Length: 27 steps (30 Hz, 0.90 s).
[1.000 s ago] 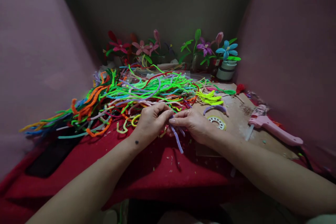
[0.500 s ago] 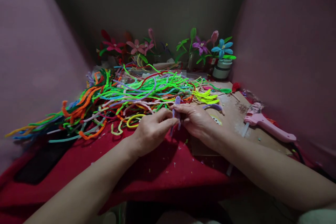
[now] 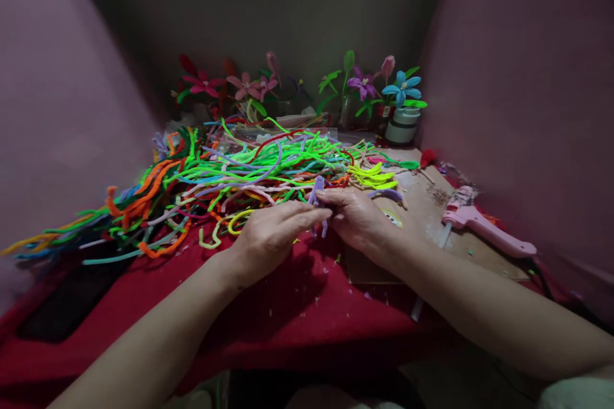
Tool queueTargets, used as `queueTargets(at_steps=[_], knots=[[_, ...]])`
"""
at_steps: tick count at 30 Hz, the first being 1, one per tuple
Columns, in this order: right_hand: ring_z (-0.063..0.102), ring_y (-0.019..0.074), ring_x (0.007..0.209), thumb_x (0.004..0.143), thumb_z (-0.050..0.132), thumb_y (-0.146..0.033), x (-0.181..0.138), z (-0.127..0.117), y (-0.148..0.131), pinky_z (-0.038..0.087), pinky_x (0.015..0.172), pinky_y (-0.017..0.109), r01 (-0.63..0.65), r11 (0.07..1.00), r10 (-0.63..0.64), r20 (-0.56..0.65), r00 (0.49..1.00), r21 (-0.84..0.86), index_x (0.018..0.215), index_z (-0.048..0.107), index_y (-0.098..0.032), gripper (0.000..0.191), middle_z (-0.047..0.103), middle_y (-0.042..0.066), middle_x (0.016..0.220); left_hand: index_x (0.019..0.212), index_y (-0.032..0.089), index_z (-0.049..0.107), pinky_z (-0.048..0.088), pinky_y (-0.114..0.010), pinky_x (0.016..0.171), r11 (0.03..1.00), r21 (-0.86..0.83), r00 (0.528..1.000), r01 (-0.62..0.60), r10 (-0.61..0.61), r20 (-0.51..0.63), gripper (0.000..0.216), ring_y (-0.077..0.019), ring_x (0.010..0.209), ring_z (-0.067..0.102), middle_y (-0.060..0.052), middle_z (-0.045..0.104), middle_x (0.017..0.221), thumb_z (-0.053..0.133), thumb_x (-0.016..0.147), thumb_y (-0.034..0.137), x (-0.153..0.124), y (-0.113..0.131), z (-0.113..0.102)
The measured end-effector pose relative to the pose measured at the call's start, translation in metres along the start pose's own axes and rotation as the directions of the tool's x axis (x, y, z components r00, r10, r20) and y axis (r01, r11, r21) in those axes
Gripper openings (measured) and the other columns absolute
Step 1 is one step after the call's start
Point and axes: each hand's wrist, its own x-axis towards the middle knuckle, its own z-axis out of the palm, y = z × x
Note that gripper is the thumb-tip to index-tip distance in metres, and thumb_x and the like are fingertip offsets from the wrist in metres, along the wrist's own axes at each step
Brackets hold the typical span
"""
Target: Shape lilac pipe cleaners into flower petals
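The person's two hands meet over the front of a table covered in a red cloth [image 3: 297,313], just this side of a big tangled heap of pipe cleaners [image 3: 240,166] in green, orange, lilac, pink and yellow. The right hand [image 3: 359,220] is closed around a short lilac pipe cleaner [image 3: 317,190], with thumb and fingertips pinching it near its middle. The piece stands nearly upright, one fuzzy end poking up above the thumb and the other hanging below the fingers, clear of the cloth. The left hand [image 3: 268,236] reaches in from the other side with its fingers stretched out long, their tips against the same piece. From here I cannot tell whether it actually grips the piece or only rests on it. Behind the right hand lies a brown cardboard sheet [image 3: 434,204], with a bunch of yellow-green pieces [image 3: 377,177] and a curved purple piece [image 3: 387,193] at its near edge. A pink glue gun [image 3: 484,233] lies further right on the cardboard, well apart from both hands. Along the back wall stands a row of pipe-cleaner flowers [image 3: 363,84], a blue one among them rising from a white pot [image 3: 401,128]. Small scraps dot the cloth below the hands.
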Motion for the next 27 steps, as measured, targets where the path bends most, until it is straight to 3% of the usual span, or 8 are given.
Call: queueTargets(at_steps=[2,4,8,13,20,27], knots=[[0.044,0.0094,0.053,0.056,0.064,-0.016,-0.0006,0.0007,0.001,0.035,0.055,0.024,0.053,0.997,-0.053,0.015,0.999,-0.056,0.051,0.058,-0.013,0.008,0.053,-0.001,0.052,0.098,0.019,0.062,0.049,-0.02,0.074,0.983,-0.083,0.982,0.163,-0.17,-0.08,0.018,-0.0114,0.08,0.064,-0.003,0.069,0.089,0.051,0.084,0.014,0.0024,0.0033,-0.0034],[0.043,0.0094,0.053,0.058,0.065,-0.019,-0.0004,0.0001,0.0026,0.034,0.054,0.024,0.097,0.986,-0.091,0.049,0.995,-0.137,0.053,0.059,-0.014,0.01,0.052,-0.001,0.052,0.087,0.018,0.063,0.048,-0.02,0.072,0.956,-0.16,0.959,0.246,-0.264,-0.102,0.008,-0.0105,0.072,0.062,-0.001,0.067,0.078,0.056,0.082,0.017,0.0047,0.0062,-0.0062],[0.039,0.0089,0.049,0.063,0.062,-0.025,-0.0008,-0.0014,0.0045,0.03,0.05,0.024,0.116,0.964,-0.096,0.093,0.991,-0.239,0.051,0.056,-0.017,0.016,0.047,-0.003,0.049,0.087,0.018,0.065,0.047,-0.022,0.072,0.968,-0.175,0.977,0.182,-0.198,-0.08,0.015,-0.0113,0.076,0.06,-0.003,0.065,0.081,0.05,0.086,0.019,0.0052,0.0057,-0.0071],[0.036,0.0073,0.046,0.064,0.059,-0.022,-0.0048,-0.0004,0.0015,0.024,0.047,0.024,0.125,0.939,-0.088,0.125,0.988,-0.32,0.049,0.055,-0.016,0.017,0.046,-0.004,0.048,0.096,0.019,0.064,0.044,-0.019,0.066,0.981,0.109,0.986,0.16,-0.155,-0.055,0.02,-0.011,0.075,0.059,-0.004,0.063,0.086,0.047,0.087,0.018,0.0023,0.0023,-0.0037],[0.039,0.007,0.047,0.06,0.059,-0.015,-0.0051,-0.0001,0.0,0.029,0.049,0.024,0.167,0.903,-0.151,0.07,0.986,-0.395,0.053,0.059,-0.015,0.007,0.049,-0.005,0.05,0.079,0.019,0.063,0.042,-0.023,0.066,0.874,0.466,0.99,0.139,-0.126,-0.058,0.016,-0.0139,0.075,0.061,-0.002,0.065,0.076,0.048,0.086,0.022,0.0044,0.0077,-0.0025],[0.037,0.0071,0.044,0.061,0.056,-0.014,-0.0059,-0.001,0.0009,0.025,0.045,0.024,0.165,0.873,-0.148,0.073,0.986,-0.459,0.052,0.058,-0.015,0.01,0.047,-0.004,0.046,0.075,0.018,0.061,0.04,-0.023,0.06,0.848,0.515,0.991,0.128,-0.127,-0.038,0.02,-0.0131,0.067,0.06,-0.003,0.064,0.072,0.045,0.087,0.022,0.0041,0.0091,0.0016]])
